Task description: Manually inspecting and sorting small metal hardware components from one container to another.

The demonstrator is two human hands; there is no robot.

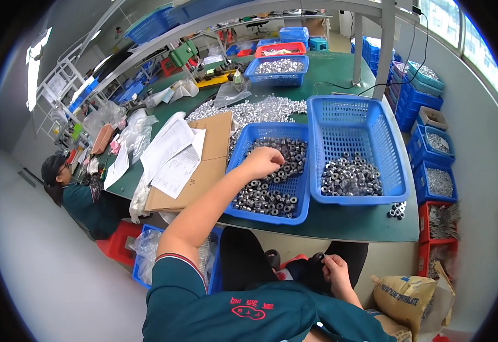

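Observation:
My left hand [265,162] reaches over the nearer-left blue basket [301,212], its fingers curled down at the small metal rings [266,196] heaped inside. Whatever is between those fingertips is hidden. Low in front of my lap, my right hand [335,269] is closed in a pinch; a small dark shape shows by its fingertips, too small to name. Right of the first basket stands a deeper blue basket [394,176], with a heap of similar rings [351,175] in its near part. Several loose rings [397,211] lie on the green table by its corner.
Cardboard [212,137] and paper sheets [175,162] lie left of the baskets. Shiny small parts [271,108] spread behind them, before another filled blue basket [277,71]. A metal post [384,51] rises at the right. A co-worker [69,196] sits far left. Sacks [403,296] stand lower right.

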